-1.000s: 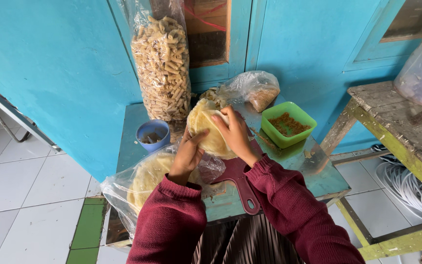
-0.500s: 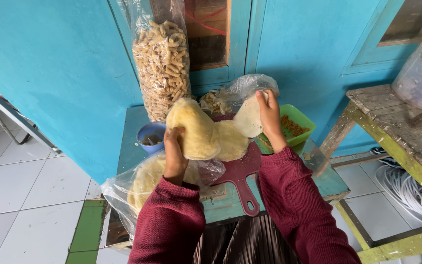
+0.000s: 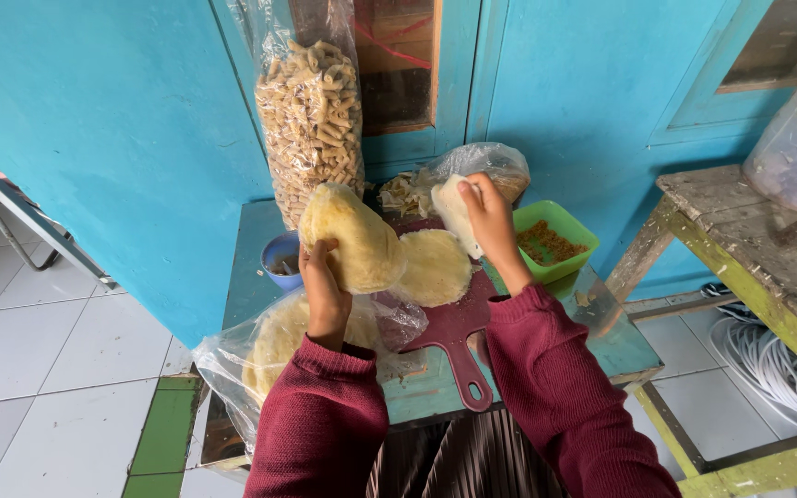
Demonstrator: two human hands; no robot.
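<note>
Crackers, pale yellow and round, are split between your hands right now. Your left hand (image 3: pixel 327 293) has its fingers curled shut around the lower edge of a stack of crackers (image 3: pixel 354 238), holding it tilted up above the tabletop (image 3: pixel 255 277), probably so single discs can be peeled off it. Your right hand (image 3: pixel 491 221) pinches one paler cracker (image 3: pixel 456 214) by its edge, fingers closed on it, lifted over near the green tub (image 3: pixel 560 242) of brown filling. One flat cracker (image 3: pixel 434 267) lies on the dark red cutting board (image 3: pixel 454 327), which seems to serve as the working surface between your arms.

Below your left wrist sits a clear bag (image 3: pixel 274 341) with more discs, close to hand for restocking. A blue cup (image 3: pixel 280 258) stands behind it, and a tall bag of tube-shaped snacks (image 3: pixel 314 120) leans on the turquoise wall.

Against half a second ago: your right hand sits lower and nearer the middle, the stack in your left has dropped slightly, and the disc on the board now shows more clearly.
</note>
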